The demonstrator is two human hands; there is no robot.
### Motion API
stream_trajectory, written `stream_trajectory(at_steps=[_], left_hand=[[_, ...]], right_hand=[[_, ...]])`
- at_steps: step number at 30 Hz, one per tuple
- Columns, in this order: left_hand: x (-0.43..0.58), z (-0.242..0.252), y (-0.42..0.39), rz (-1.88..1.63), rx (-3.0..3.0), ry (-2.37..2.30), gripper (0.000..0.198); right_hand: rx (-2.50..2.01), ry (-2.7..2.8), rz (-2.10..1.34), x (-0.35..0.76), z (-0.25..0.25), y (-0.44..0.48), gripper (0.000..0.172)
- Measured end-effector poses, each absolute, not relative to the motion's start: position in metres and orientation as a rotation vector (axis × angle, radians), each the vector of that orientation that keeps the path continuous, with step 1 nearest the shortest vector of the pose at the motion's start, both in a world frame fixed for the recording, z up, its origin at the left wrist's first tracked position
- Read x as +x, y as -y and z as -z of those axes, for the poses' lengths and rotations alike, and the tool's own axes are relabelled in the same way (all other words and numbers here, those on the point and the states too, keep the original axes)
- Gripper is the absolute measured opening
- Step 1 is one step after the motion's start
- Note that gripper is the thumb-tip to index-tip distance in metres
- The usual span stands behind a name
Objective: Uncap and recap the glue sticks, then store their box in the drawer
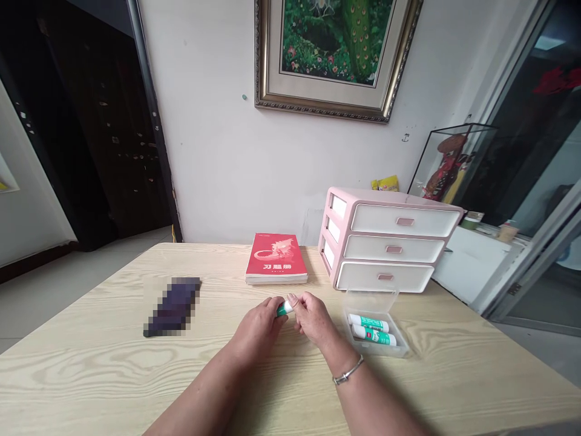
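Note:
A green and white glue stick [284,309] is held between my two hands above the table, lying roughly sideways. My left hand [259,324] is closed around its green body. At the other end, the thumb and fingers of my right hand [312,318] pinch the white part. Whether that white end is a separate cap is hidden by my fingers. To the right of my right hand stands a clear plastic box [402,346] with its lid raised. Two more glue sticks, an upper one [368,323] and a lower one [374,335], lie inside it.
A red book [278,257] lies on the wooden table [104,369] beyond my hands. At the back right stands a pink and white drawer unit [393,242]. A dark, pixelated flat object [175,307] lies at left. A framed picture [327,100] hangs on the wall.

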State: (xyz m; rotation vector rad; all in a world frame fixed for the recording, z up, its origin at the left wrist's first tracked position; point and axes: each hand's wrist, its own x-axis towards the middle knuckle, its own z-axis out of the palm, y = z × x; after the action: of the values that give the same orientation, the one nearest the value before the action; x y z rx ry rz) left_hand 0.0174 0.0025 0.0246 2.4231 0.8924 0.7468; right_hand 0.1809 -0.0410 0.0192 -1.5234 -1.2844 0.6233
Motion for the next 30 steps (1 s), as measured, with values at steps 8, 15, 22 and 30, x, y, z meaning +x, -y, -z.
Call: stream_trajectory(at_steps=[8, 15, 22, 30], left_hand=[[0.009, -0.039, -0.004, -0.784, 1.615, -0.834, 0.053], [0.007, -0.038, -0.009, -0.908, 1.44, -0.873, 0.053], [0.008, -0.03, -0.013, -0.952, 1.322, -0.856, 0.046], [0.008, -0.031, -0.009, -0.938, 1.368, -0.821, 0.047]], right_hand=[[-1.48, 1.292, -0.562, 0.184, -0.026, 0.046, 0.054], [-1.51, 1.391, -0.536, 0.181, -0.02, 0.044, 0.049], [-1.461, 1.561, -0.52, 0.172, -0.024, 0.05, 0.04], [-1.331, 1.593, -0.414, 0.156, -0.028, 0.059, 0.022]])
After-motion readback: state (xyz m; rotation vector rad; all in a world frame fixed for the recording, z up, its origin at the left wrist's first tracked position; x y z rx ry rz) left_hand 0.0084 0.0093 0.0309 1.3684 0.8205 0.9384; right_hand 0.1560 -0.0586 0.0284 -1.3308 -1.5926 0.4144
